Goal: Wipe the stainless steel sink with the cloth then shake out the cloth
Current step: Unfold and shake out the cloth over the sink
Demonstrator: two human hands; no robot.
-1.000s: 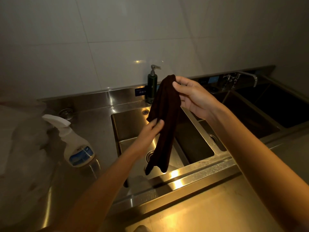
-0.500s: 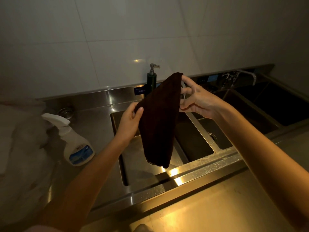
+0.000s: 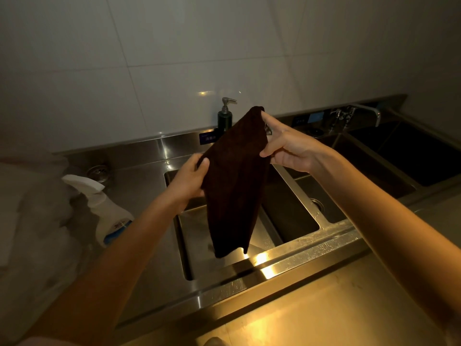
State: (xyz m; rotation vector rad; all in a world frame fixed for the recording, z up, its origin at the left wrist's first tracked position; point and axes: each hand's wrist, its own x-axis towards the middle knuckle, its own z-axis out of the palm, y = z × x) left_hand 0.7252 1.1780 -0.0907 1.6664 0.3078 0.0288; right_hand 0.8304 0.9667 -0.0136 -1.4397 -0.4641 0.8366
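Dark brown cloth (image 3: 234, 181) hangs above the steel sink (image 3: 309, 243), left hand (image 3: 189, 178) gripping one edge, right hand (image 3: 287, 148) with fingers (image 3: 268, 146) pinching the top corner; it looks spread for shaking, wiping probably done. Dim tiled wall (image 3: 174, 46), spray bottle (image 3: 109, 216) on the tabletop (image 3: 324, 308)

Pretty dim in here. Big pale wall tiles (image 3: 174, 71) behind, steel backsplash (image 3: 139, 148) below them, and warm yellow light glaring off the front surface (image 3: 311, 303).

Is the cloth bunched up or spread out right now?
Spread out: the cloth hangs flat between the left hand and right hand.
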